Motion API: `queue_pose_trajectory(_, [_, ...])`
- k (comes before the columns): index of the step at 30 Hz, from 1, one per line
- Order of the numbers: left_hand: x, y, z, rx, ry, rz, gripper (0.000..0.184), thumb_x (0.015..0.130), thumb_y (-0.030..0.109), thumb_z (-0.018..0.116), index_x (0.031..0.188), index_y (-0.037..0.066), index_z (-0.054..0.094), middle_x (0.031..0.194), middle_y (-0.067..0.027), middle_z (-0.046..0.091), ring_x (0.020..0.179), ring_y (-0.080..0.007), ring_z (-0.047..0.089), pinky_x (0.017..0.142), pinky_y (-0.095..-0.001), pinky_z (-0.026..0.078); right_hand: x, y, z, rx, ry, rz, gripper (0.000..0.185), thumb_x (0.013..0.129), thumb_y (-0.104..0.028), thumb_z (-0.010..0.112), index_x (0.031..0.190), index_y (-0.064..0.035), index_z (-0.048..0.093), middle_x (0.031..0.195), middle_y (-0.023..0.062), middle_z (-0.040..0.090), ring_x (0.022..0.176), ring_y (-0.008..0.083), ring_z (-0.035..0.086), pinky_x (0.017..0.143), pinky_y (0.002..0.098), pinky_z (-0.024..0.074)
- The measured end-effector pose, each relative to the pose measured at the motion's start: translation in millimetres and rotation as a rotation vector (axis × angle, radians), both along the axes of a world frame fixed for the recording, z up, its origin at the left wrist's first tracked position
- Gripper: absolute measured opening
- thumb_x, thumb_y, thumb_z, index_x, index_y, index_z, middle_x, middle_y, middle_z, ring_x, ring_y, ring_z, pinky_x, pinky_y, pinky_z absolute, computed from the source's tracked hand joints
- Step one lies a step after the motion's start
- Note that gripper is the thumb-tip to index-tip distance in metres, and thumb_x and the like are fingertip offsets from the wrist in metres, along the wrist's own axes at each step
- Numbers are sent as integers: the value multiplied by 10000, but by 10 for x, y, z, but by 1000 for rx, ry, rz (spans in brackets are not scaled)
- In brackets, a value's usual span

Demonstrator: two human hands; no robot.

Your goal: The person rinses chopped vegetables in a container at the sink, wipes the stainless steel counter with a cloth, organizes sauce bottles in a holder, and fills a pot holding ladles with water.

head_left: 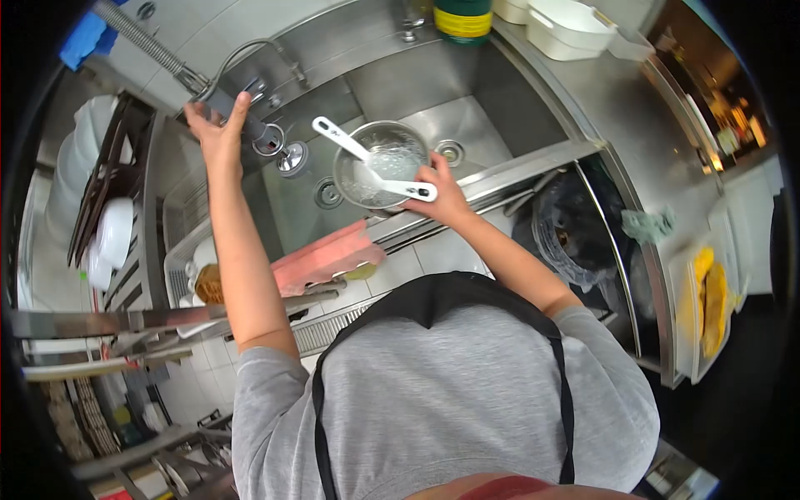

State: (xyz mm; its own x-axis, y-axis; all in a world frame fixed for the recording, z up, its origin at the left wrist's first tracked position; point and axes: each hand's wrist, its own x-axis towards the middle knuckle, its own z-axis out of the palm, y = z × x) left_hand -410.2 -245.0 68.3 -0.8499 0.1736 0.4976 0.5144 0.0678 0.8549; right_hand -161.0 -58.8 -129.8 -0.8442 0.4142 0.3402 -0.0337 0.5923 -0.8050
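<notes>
My left hand [222, 137] is around the grey handle of a spray faucet [254, 127], with its thumb stretched up along it. The round spray head [292, 158] hangs over the sink, left of a metal pot [340, 177]. My right hand [440, 196] grips the pot at its right rim. Bubbly water [400, 160] is in the pot. Two white-handled utensils stand in it: one handle [337, 136] leans to the upper left, the other handle [412, 191] lies over the near rim beside my right fingers. Their lower ends are under the water.
The steel sink [492, 125] has drains beside the pot. A pink cloth [325, 258] hangs on the front edge. Dishes [112, 237] stand in a rack at left, a lined bin [575, 225] below right, and white tubs [567, 29] at the back right.
</notes>
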Motion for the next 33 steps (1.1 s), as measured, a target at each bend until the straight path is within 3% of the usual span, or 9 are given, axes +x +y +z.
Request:
queue_pose_trajectory(3, [420,-116,24,108,565,231,786,728,214,793,1307,-14,313,1341,-157,301,1200,-279,402,979,-432,370,11,13,-10,-3,-5,-35,448,589,-276,845,859,-93,539,1288,223,336,1103,404,488,884,428,450])
queue_pose_trajectory(7, [753,-213,-851,-104,282,-26,257,824,121,679,1019,19,546,891,-33,572,723,-92,532,659,-226,441,41,-4,72,12,-32,-6,461,601,-267,842,883,-93,522,1304,233,309,1165,459,431,915,444,433])
queue_pose_trajectory(12, [564,34,-1827,-579,-182,-113,318,878,275,605,1022,-3,554,802,-126,609,694,-181,592,608,-322,470,30,23,47,-31,4,24,417,626,-209,831,878,-96,518,1394,297,251,1261,458,356,920,431,424])
queue_pose_trajectory(16, [682,243,-1553,-696,-530,-210,272,867,243,601,914,-16,528,808,-172,614,699,-281,622,623,-385,468,13,71,90,-107,17,68,396,607,-131,829,855,-101,522,1418,269,268,1301,425,323,925,405,421])
queue_pose_trajectory(20, [319,165,-2081,-752,-131,-231,237,861,211,597,903,-3,504,673,-94,572,521,-169,579,434,-313,475,-17,131,80,-61,41,47,375,583,-104,830,819,-101,538,1374,234,369,1319,396,311,955,393,393])
queue_pose_trajectory(23, [435,222,-1742,-762,-79,-290,196,857,174,583,884,4,491,663,-97,551,536,-161,549,474,-320,454,22,65,202,-195,-62,-17,370,578,-100,831,821,-97,552,1309,220,445,1331,386,298,969,390,379])
queue_pose_trajectory(25, [523,285,-1441,-749,-13,-264,180,851,137,555,843,-4,443,713,-186,547,634,-350,534,596,-434,404,60,6,364,-137,-14,-84,360,585,-113,833,828,-96,568,1240,205,500,1340,375,290,966,387,380])
queue_pose_trajectory(27, [515,332,-1308,-701,9,-310,179,853,139,550,840,2,437,704,-177,536,629,-340,522,592,-431,398,107,-28,512,-21,25,-128,359,591,-146,833,823,-102,562,1403,222,342,1238,351,437,914,366,435])
queue_pose_trajectory(33, [724,556,-988,-561,26,-523,153,854,135,542,844,6,461,691,-151,515,622,-297,510,587,-402,395,556,-235,857,84,56,-360,345,570,-153,832,799,-102,579,1408,238,337,1229,359,451,912,367,443])
